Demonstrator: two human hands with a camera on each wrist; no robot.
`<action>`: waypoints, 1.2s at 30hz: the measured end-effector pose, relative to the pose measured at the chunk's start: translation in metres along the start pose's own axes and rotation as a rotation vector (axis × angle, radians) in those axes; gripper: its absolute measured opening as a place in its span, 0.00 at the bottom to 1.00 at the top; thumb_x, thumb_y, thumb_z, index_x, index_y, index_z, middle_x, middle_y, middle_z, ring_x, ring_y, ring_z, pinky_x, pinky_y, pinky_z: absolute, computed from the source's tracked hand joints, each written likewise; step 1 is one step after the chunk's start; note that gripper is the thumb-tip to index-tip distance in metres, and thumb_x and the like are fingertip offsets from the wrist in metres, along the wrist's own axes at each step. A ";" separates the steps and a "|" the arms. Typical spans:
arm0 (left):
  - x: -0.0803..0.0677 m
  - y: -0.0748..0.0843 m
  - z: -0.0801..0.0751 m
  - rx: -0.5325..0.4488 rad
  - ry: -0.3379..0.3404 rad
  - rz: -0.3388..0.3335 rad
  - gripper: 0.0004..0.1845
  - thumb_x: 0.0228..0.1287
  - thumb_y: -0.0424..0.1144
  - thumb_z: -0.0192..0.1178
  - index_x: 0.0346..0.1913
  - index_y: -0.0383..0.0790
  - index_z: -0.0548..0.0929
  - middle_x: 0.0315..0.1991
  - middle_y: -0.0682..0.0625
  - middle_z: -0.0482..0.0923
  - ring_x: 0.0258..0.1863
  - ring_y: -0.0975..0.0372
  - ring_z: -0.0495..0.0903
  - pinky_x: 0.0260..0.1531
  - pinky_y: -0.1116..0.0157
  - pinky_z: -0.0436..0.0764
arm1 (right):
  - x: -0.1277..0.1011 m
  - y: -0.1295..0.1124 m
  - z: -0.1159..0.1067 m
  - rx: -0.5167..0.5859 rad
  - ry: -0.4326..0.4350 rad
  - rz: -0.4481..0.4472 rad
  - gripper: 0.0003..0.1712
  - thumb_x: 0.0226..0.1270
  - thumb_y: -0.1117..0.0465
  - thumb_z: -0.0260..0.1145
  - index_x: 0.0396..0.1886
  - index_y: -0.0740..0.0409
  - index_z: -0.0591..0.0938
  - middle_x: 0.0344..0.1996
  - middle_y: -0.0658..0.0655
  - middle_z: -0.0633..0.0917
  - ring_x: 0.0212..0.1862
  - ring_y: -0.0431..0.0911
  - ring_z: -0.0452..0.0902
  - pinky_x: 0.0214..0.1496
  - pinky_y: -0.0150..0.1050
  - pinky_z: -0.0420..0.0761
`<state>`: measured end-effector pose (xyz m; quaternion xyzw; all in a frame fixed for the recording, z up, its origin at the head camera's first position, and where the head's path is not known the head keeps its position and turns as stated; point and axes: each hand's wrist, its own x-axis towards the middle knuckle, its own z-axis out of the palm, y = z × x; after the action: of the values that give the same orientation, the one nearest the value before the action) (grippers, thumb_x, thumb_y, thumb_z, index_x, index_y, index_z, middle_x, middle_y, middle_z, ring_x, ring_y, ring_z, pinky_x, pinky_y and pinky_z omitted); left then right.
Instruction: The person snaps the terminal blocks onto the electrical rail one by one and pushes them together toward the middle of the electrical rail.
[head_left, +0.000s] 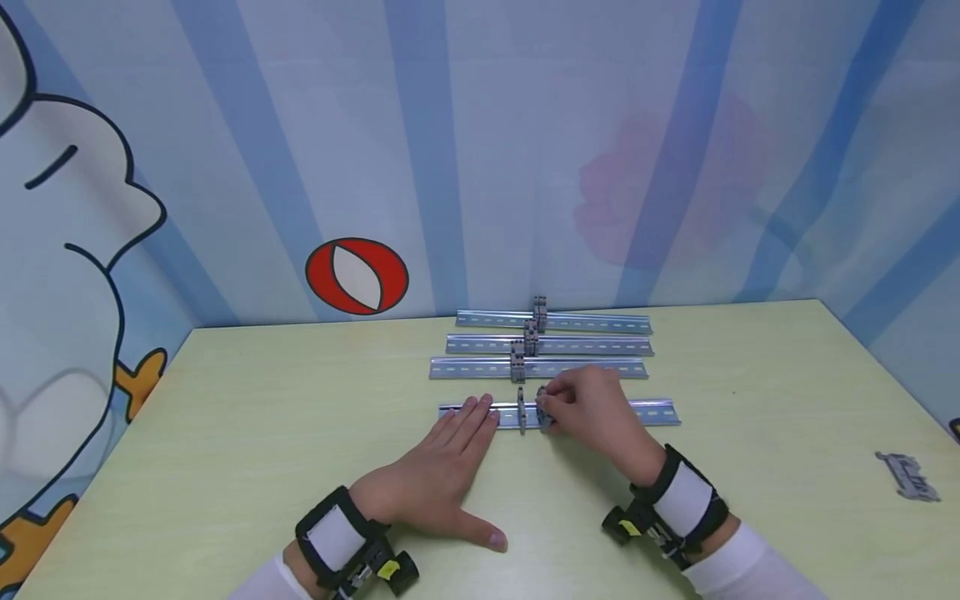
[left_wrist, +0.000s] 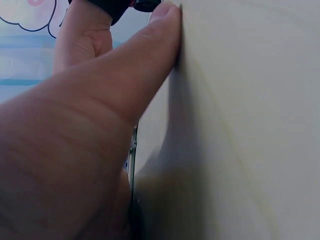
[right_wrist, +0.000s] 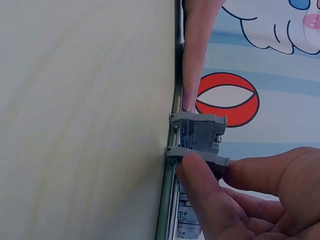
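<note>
My right hand (head_left: 596, 417) pinches a slim grey terminal block (right_wrist: 197, 156) between thumb and fingertips, at the nearest metal DIN rail (head_left: 654, 412). The block's lower end meets the rail in the right wrist view. A second grey terminal block (head_left: 522, 410) stands upright across this rail, a small gap to the left of the pinched one. My left hand (head_left: 438, 471) lies with straight fingers over the rail's left part, fingertips on it, thumb stretched out on the table. In the left wrist view the left thumb (left_wrist: 115, 85) fills much of the picture and hides most of the rail.
Behind lie three more DIN rails, a near one (head_left: 600, 368), a middle one (head_left: 600, 345) and a far one (head_left: 600, 323), each with grey blocks mid-length. A crumpled grey wrapper-like piece (head_left: 907, 477) lies at the table's right. A printed curtain (head_left: 495, 167) stands along the back edge.
</note>
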<state>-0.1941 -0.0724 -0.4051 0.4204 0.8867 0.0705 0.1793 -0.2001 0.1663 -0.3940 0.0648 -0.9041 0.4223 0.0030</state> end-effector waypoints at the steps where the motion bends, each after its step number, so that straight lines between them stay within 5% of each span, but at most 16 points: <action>1: 0.000 0.000 0.000 0.000 0.001 0.001 0.70 0.43 0.84 0.50 0.78 0.42 0.35 0.79 0.47 0.24 0.77 0.54 0.25 0.74 0.51 0.40 | 0.000 0.000 0.000 0.008 -0.003 0.001 0.06 0.63 0.66 0.68 0.35 0.65 0.87 0.25 0.56 0.88 0.22 0.41 0.83 0.24 0.34 0.80; 16: 0.003 0.000 -0.002 0.010 0.002 0.019 0.70 0.43 0.85 0.49 0.78 0.43 0.33 0.78 0.48 0.23 0.77 0.54 0.24 0.74 0.51 0.39 | -0.001 -0.005 0.005 0.056 -0.059 0.039 0.09 0.67 0.61 0.66 0.40 0.61 0.89 0.21 0.50 0.87 0.24 0.40 0.84 0.23 0.33 0.74; 26: 0.001 0.000 -0.002 0.015 0.004 0.014 0.70 0.44 0.84 0.50 0.78 0.42 0.34 0.79 0.46 0.24 0.77 0.53 0.25 0.74 0.51 0.39 | 0.000 -0.004 0.008 0.077 -0.081 0.028 0.10 0.67 0.60 0.66 0.42 0.61 0.88 0.24 0.52 0.88 0.24 0.41 0.85 0.25 0.35 0.79; 36: -0.001 -0.001 -0.001 -0.006 0.005 0.012 0.70 0.44 0.83 0.51 0.78 0.42 0.35 0.79 0.47 0.24 0.77 0.53 0.26 0.74 0.50 0.40 | -0.002 -0.008 -0.005 0.006 -0.066 0.019 0.12 0.69 0.57 0.64 0.42 0.59 0.88 0.24 0.51 0.87 0.26 0.41 0.83 0.26 0.37 0.78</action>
<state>-0.1946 -0.0739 -0.4042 0.4248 0.8845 0.0751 0.1778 -0.1974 0.1653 -0.3854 0.0703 -0.9030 0.4228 -0.0311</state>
